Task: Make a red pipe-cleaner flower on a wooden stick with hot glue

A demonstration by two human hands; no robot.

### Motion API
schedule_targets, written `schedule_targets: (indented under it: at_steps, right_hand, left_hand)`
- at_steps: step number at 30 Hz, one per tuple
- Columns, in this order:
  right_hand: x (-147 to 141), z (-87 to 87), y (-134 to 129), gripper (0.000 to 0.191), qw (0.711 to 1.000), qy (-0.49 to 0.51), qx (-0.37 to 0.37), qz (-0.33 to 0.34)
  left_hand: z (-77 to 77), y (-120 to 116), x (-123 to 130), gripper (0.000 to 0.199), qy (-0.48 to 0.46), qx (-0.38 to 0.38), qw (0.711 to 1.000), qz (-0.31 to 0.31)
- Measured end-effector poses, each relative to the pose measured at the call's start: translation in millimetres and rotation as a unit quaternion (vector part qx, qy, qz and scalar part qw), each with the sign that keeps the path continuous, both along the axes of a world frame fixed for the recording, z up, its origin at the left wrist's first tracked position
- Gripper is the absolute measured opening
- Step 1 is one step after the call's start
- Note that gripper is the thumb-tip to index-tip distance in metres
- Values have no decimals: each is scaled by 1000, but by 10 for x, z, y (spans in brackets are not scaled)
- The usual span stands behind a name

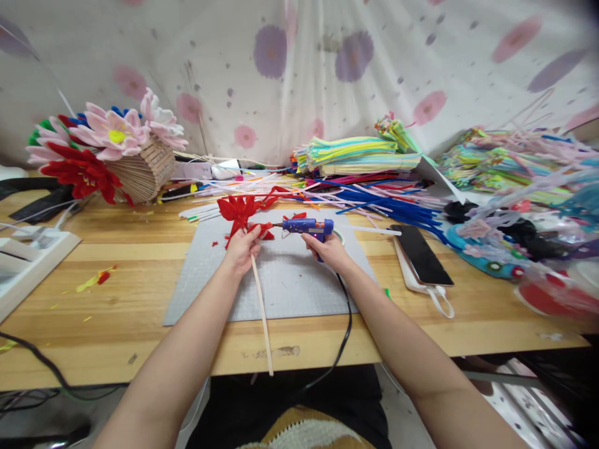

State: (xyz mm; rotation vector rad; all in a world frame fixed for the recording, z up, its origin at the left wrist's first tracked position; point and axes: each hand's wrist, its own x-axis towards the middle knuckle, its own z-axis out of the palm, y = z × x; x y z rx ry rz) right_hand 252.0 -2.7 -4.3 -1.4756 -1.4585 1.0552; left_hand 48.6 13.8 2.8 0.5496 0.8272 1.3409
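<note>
While left hand point(241, 251) pinches red fuzzy flower point(236, 211) and pale stick point(262, 305) over grey mat point(281, 287), right hand point(331, 251) grips blue glue gun point(299, 226), nozzle point(277, 224) at flower's right side; contact unclear. Flower looks part-built: petals gathered at top, loose red pieces point(296, 216) lying beyond gun, seemingly unattached. Far left, bouquet point(115, 134) looks complete.

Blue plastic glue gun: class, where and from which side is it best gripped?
The blue plastic glue gun is probably best held by its handle, from the near right, as the bare right hand does. Its narrow nozzle points left toward a red fuzzy flower and a white glue stick juts from its rear: avoid both ends.
</note>
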Motion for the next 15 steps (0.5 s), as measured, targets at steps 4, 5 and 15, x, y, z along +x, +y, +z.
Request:
schedule_targets:
  at_steps: [4, 5, 15]
  right_hand:
    - [1, 26, -10, 43, 1000, 20, 1, 0]
    - [-6, 39, -22, 42, 1000, 22, 3, 6]
    - [-83, 121, -73, 41, 1000, 10, 12, 9]
  left_hand:
    - [2, 4, 1, 15, -2, -8, 1000, 3]
    - [1, 6, 2, 16, -2, -8, 1000, 3]
    - [-21, 7, 9, 20, 6, -3, 1000, 3]
